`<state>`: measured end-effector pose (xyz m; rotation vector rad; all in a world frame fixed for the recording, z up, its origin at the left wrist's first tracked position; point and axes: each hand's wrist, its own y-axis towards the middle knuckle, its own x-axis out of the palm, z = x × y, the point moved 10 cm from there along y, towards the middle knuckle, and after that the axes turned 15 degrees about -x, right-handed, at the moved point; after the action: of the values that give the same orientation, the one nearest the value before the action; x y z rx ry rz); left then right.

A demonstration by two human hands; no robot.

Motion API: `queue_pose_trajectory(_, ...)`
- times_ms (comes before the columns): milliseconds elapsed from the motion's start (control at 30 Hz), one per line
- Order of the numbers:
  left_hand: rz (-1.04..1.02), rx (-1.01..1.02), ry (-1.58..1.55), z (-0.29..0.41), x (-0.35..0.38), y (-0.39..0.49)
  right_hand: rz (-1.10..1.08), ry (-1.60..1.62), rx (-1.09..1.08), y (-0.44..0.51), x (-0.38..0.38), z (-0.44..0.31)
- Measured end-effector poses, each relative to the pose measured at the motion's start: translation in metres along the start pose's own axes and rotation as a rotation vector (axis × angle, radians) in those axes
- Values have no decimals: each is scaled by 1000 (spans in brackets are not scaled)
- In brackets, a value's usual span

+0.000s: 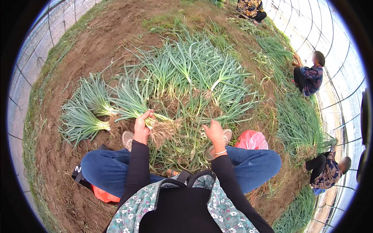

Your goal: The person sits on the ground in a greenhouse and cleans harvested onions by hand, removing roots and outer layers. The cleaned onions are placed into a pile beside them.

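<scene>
My left hand (142, 125) grips a bunch of leek-like green onions (131, 102), its leaves pointing up and left and its brown roots to the right. My right hand (215, 132) is held over the ground near my right shoe, fingers partly spread, with nothing visible in it. Ahead of both hands lies a broad pile of the same plants (180, 64), roots towards me. A single plant with a white stem (219, 81) rests on its right side. On the soil to the left lie bundled plants (84, 122), their roots towards my left hand.
Stripped leaves (186, 148) litter the ground between my shoes. A red plastic bag (252, 140) is beside my right knee. At the right, two people (313, 75) (326, 171) sit by a long row of plants (300, 125); another person (252, 10) is farther off. Greenhouse film walls (332, 35) curve around.
</scene>
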<state>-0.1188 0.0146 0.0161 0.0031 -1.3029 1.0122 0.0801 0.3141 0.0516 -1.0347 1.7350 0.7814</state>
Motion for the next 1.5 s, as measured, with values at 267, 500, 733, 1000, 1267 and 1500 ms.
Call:
queue_pose_trajectory(267, -25, -182, 143, -54, 14, 3, -78, 839, -199, 14, 27, -148)
queue_pose_trajectory(500, 71, -219, 250, -62, 8, 4, 333, 416, -499, -1, -33, -159)
queue_pose_trajectory(733, 106, -183, 195, -53, 4, 4, 362, 150, -236, 3, -6, -85)
queue_pose_trajectory(1000, 117, 28, 59, 7, -13, 4, -86, -36, 462, -24, -10, 64)
queue_pose_trajectory(1267, 85, -146, 126, -38, 3, 6, -323, 617, -418, 12, 41, -137)
queue_pose_trajectory(1500, 61, -163, 159, -51, 5, 3, -472, 1362, -53, -10, 87, -154)
